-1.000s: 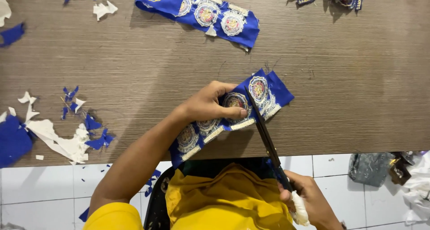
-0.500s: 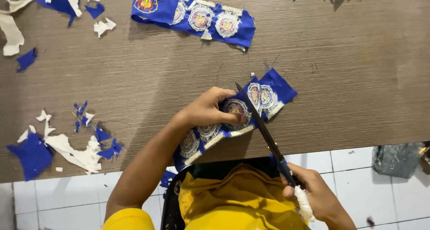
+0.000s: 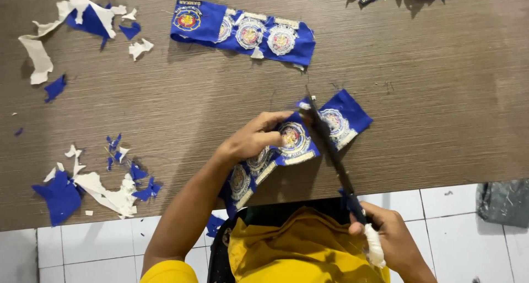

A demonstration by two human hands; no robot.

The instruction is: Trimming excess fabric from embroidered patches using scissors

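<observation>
1. Head view is showing us working at a brown worktop (image 3: 441, 123): our left hand (image 3: 254, 140) is pinching a blue strip of round embroidered patches (image 3: 292, 145), which is lying over the worktop's near edge.
2. Our right hand (image 3: 394, 241) is closed around the handles of black scissors (image 3: 333, 153), whose blades are crossing the strip between two patches.
3. We are judging the strip light, soft and floppy, so we are holding it just beside the cut line to keep it flat.
4. Compared with a second ago, the scissors are reaching further up across the strip.
5. A second patch strip (image 3: 242, 30) and paper and cloth scraps (image 3: 99, 189) are lying well apart.
</observation>
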